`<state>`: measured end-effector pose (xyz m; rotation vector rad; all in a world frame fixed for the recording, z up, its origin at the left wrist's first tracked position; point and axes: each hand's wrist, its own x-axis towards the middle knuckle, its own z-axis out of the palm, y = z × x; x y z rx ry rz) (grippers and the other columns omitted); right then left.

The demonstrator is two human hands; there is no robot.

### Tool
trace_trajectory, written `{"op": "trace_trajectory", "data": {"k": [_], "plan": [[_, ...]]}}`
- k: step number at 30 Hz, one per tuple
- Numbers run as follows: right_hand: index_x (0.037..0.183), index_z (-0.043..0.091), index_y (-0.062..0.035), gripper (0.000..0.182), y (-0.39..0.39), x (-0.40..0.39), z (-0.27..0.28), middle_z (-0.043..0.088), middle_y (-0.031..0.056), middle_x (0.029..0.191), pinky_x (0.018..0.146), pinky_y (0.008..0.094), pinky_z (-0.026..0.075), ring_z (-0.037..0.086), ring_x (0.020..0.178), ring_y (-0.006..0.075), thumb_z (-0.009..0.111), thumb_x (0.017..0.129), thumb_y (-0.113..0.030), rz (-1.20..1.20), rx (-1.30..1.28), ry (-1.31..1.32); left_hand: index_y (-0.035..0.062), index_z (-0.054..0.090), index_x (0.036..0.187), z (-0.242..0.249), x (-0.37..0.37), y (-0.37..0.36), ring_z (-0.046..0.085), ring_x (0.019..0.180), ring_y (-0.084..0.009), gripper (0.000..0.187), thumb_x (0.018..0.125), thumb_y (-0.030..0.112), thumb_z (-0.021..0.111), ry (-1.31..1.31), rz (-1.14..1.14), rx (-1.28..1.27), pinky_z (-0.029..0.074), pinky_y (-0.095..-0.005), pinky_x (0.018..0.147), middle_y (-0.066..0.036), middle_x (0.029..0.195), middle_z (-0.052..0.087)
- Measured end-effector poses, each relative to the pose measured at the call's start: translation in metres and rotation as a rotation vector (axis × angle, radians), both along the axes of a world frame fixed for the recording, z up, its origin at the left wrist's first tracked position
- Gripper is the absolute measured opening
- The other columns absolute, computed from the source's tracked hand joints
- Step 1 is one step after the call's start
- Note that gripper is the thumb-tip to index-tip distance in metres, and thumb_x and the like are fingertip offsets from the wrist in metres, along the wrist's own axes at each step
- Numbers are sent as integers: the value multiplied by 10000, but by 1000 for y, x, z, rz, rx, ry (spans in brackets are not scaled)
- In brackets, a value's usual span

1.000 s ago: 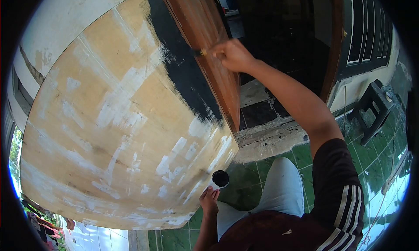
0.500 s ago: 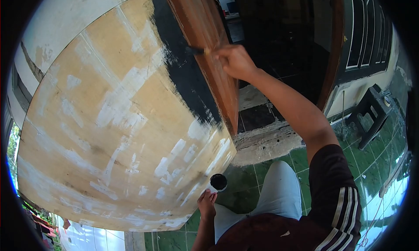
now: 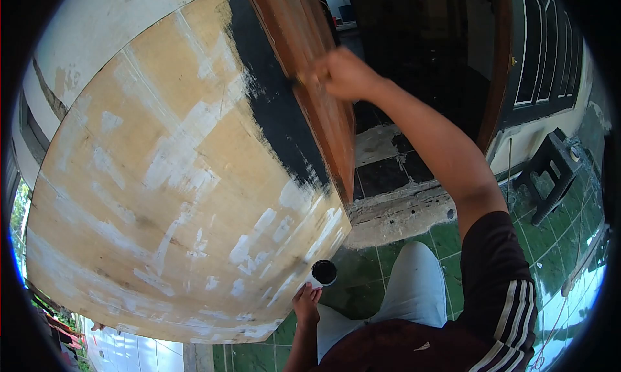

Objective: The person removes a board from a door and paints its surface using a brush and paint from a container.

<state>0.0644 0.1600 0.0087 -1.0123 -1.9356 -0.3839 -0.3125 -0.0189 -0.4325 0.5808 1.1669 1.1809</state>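
Note:
My right hand [image 3: 346, 74] is closed around a paintbrush [image 3: 299, 80], which is blurred by motion. Its dark bristles meet the black painted strip [image 3: 275, 107] along the right edge of a large wooden panel [image 3: 155, 191]. White filler patches are spread over the panel's bare wood. Low down, by the panel's bottom right corner, my left hand [image 3: 306, 301] grips a small pale cup [image 3: 324, 273] with black paint inside. The cup's opening faces up towards me.
A reddish-brown wooden edge [image 3: 323, 94] borders the panel beside a dark doorway [image 3: 414, 55]. On the right, a dark plastic stool [image 3: 550, 171] stands on green floor tiles [image 3: 365, 301]. A rough concrete sill [image 3: 401, 213] runs below the doorway.
My right hand with the paintbrush has shifted slightly, the brush's tip now lower and nearer the panel's right edge. The left hand and cup have hardly moved.

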Motion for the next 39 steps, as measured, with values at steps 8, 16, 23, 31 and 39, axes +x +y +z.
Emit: {"op": "trace_trajectory", "data": {"k": [8,16,23,31,39], "plan": [[1091,755,-111,299,18,-11,-13,712,192,899,706,383,545,719,774,273,622,840,-19,-51,137,273,-43,621,1148,6,7,-2,687,913,-196,290,981,194,613,6,1,5,570,-323,833,-116,1015,684],[1014,757,-76,223,19,9,-39,710,186,860,782,410,549,700,838,347,646,821,-59,-34,-151,-146,-61,620,1145,8,-4,0,685,891,-194,313,980,204,617,33,1,8,568,-316,826,-115,998,683],[1035,761,-104,214,18,-11,76,707,186,856,724,413,538,702,803,331,643,857,-105,-157,209,253,-86,619,1125,14,-1,0,680,879,-193,336,973,213,627,26,30,32,570,-320,829,-111,982,679],[1064,764,-115,259,21,10,-14,712,206,905,802,377,554,717,880,313,617,864,-38,22,-190,-138,-71,627,1117,7,-3,-5,675,851,-188,311,969,203,629,-7,38,10,576,-320,835,-99,950,673],[1072,763,-100,201,7,-12,85,697,185,752,596,370,506,638,589,244,661,902,-132,-211,178,215,-77,627,1119,11,-1,-3,674,850,-191,321,964,203,635,-14,57,37,576,-317,830,-106,958,674]]}}
